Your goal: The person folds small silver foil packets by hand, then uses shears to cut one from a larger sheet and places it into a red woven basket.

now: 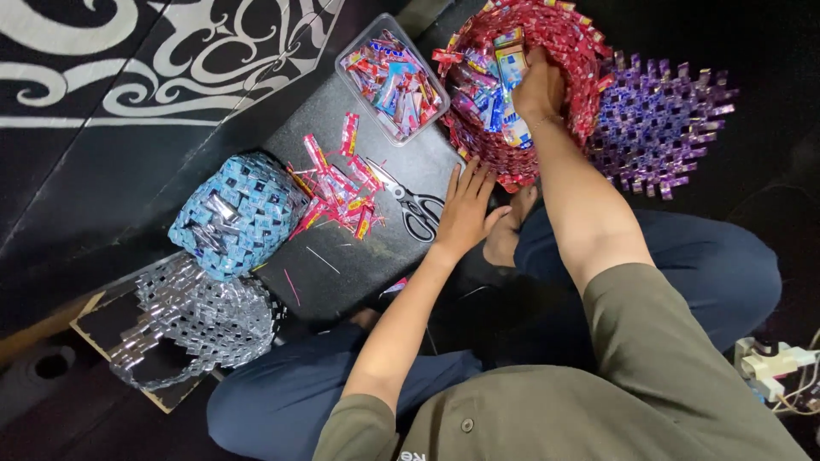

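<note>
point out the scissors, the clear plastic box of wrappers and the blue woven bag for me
scissors (416, 207), head view, on the pivot above the black handles.
clear plastic box (348, 84), head view, on its left rim.
blue woven bag (248, 205), head view, on its woven side.

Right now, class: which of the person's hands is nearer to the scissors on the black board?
The left. The left hand lies flat right beside the scissors, at their handles. The right hand is farther off, reaching into the red woven basket.
</note>
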